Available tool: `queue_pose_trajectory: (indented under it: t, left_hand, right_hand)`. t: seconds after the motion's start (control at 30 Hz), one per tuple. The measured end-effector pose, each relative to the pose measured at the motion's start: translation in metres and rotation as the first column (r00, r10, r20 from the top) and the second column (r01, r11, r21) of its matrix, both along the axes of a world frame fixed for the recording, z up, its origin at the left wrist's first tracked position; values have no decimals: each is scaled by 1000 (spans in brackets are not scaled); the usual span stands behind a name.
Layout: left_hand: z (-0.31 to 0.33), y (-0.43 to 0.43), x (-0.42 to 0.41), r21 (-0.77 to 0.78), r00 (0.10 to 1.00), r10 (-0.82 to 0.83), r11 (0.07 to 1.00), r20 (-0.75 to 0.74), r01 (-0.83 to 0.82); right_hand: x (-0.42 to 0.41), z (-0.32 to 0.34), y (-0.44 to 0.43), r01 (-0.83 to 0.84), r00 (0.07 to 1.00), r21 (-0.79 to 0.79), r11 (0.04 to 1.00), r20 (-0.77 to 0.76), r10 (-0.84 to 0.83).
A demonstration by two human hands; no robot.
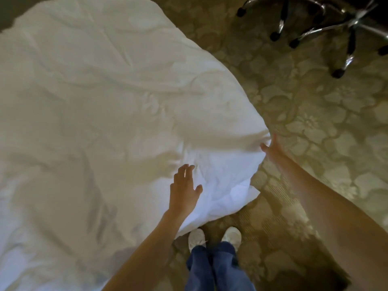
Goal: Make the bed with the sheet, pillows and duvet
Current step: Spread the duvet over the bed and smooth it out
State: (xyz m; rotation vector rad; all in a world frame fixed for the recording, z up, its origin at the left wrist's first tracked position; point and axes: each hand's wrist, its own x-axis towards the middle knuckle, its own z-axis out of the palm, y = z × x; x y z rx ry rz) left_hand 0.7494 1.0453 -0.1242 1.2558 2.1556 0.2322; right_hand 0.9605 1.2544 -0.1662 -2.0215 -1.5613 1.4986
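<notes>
1. Two hands work the duvet (100, 114) corner. The left hand (183, 186) is spread, fingers apart, over the fabric just inside that corner; whether it touches is unclear.
2. The right hand (271, 147) reaches to the duvet's outer edge and seems to pinch it, though blur hides the fingers.
3. The duvet covers the bed, its corner overhanging the carpet (315, 127) above the shoes (214, 237).
4. Best to pull the edge outward, taut, while the flat palm sweeps wrinkles toward the corner.
5. A chair base (327, 28) stands well beyond the duvet.
</notes>
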Motion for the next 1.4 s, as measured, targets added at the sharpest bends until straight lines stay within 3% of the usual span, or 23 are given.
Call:
queue_pose_trajectory:
  t: [0.1, 0.2, 0.3, 0.37, 0.47, 0.57, 0.63, 0.7, 0.77, 0.87, 0.93, 1.0, 1.1, 1.13, 1.2, 1.3, 1.4]
  left_hand:
    - [-23, 5, 3, -30, 1000, 6, 1000, -12, -6]
    - [-25, 8, 8, -46, 1000, -5, 999, -29, 4]
    - [-5, 15, 19, -47, 999, -47, 998, -25, 46]
    - [19, 32, 29, -26, 999, -54, 998, -8, 54]
    - [65, 77, 37, 58, 997, 62, 997, -52, -59]
    - [118, 126, 25, 303, 962, 242, 933, -124, -196]
    - [139, 149, 11, 464, 945, 288, 866, -155, -187]
    - [137, 163, -1, 479, 941, 259, 868, -219, -128]
    - [114, 165, -10, 319, 945, 139, 947, -298, -38]
    - [53, 148, -34, 70, 903, -23, 996, -429, 59]
    - [9, 127, -51, -66, 885, -105, 994, -454, 84]
    - [-27, 109, -65, -141, 887, -154, 985, -436, 102]
    - [-47, 102, -74, -122, 910, -90, 992, -404, 43]
    - [-45, 103, -73, -125, 922, -83, 991, -379, 38]
    - [-41, 107, -72, -137, 923, -101, 989, -370, 53]
    - [-35, 111, -68, -247, 973, -135, 965, -186, 86]
    - [-5, 116, -54, -127, 998, -50, 991, -38, 45]
  right_hand:
    - [-13, -28, 16, 140, 980, -71, 988, -130, -148]
    - [-24, -30, 14, 353, 936, 30, 935, -3, -353]
    - [-46, 10, 6, 421, 885, -71, 904, -188, -427]
    - [-71, 63, 15, 405, 857, -39, 914, -332, -394]
    - [-113, 169, 47, 333, 837, 188, 924, -510, -198]
    - [-145, 255, 80, 336, 796, 357, 871, -602, -61]
    - [-161, 283, 97, 381, 768, 432, 817, -640, -20]
    - [-170, 279, 108, 344, 815, 514, 786, -579, 22]
    - [-171, 245, 120, 199, 894, 506, 839, -444, 56]
    - [-154, 167, 126, -57, 974, 231, 971, -199, 104]
    - [-133, 121, 109, -181, 973, 74, 981, -129, 190]
    - [-118, 82, 92, -215, 959, 36, 976, -183, 218]
    - [-111, 54, 73, -457, 889, -15, 889, 33, 457]
    - [-113, 48, 70, -469, 881, 15, 883, 83, 466]
    - [-117, 47, 70, -293, 956, 104, 950, 51, 289]
    - [-124, 69, 83, -6, 998, 240, 971, 57, -8]
    - [-121, 100, 102, 158, 982, 338, 928, 48, -184]
